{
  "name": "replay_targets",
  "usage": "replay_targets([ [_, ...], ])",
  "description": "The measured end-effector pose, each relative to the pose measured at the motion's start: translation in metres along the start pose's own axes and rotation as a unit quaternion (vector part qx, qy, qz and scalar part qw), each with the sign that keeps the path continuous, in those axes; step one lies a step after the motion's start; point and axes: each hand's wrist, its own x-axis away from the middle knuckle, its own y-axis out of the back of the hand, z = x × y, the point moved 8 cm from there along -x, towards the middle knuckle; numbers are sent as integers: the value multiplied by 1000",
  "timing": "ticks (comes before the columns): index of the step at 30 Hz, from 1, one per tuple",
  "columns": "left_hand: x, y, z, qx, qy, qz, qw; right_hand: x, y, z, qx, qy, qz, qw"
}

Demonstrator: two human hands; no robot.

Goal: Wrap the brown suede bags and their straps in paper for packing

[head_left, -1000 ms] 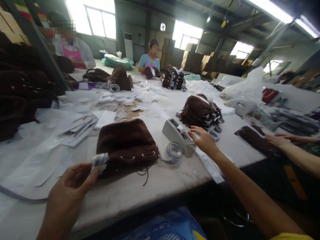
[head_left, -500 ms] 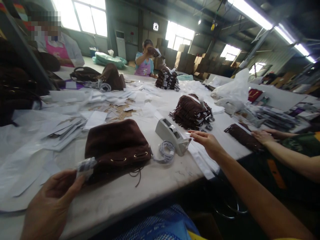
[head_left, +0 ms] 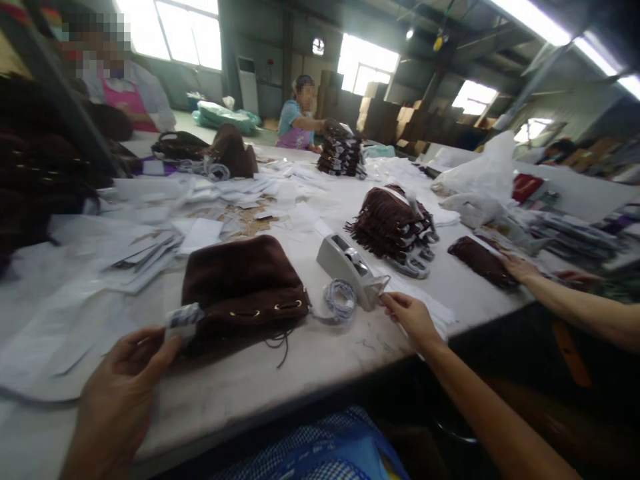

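A brown suede drawstring bag (head_left: pixel 243 282) lies on the white table (head_left: pixel 310 360) in front of me. My left hand (head_left: pixel 123 393) pinches a small wrapped grey-white bundle (head_left: pixel 183 317) at the bag's near left corner. My right hand (head_left: pixel 411 316) is closed in a pinch at the cutter end of a grey tape dispenser (head_left: pixel 351 269), apparently on the tape end. A coil of grey-white cord (head_left: pixel 340 300) lies between bag and dispenser.
Stacks of brown fringed pieces (head_left: pixel 393 223) and white paper sheets (head_left: pixel 145 247) cover the table. A co-worker's hand (head_left: pixel 520 269) at the right rests on a brown fringed piece (head_left: pixel 480 262). Two other people work at the far side. Dark bags pile at the left.
My right hand has dropped from above the tape dispenser to its near cutter end and closed into a pinch. My left hand keeps hold of the small bundle.
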Motion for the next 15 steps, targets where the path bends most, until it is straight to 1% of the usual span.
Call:
replay_targets([
  [1, 5, -7, -5, 37, 20, 25, 999, 8, -12, 5, 7, 7, 16, 1000],
  [2, 10, -13, -11, 67, 19, 37, 997, 18, -28, 14, 13, 22, 45, 999],
  [3, 13, -18, -18, 95, 14, 52, 994, 28, -47, 26, 17, 44, 83, 995],
  [5, 16, -25, -27, 124, -7, 68, 990, 52, -94, 55, 7, 98, 179, 979],
  [7, 18, -28, -31, 125, -24, 78, 989, 78, -145, 88, -25, 153, 275, 949],
  [9, 20, -29, -33, 115, -37, 83, 989, 101, -192, 119, -50, 203, 349, 913],
  [10, 22, -29, -34, 110, -43, 86, 989, 110, -213, 130, -59, 220, 377, 898],
  [12, 24, -29, -37, 99, -55, 91, 989, 119, -246, 148, -78, 249, 408, 875],
  [13, 25, -29, -38, 95, -61, 94, 989, 121, -259, 153, -84, 261, 414, 868],
  [15, 26, -29, -41, 88, -70, 99, 989, 119, -275, 159, -83, 282, 409, 864],
])
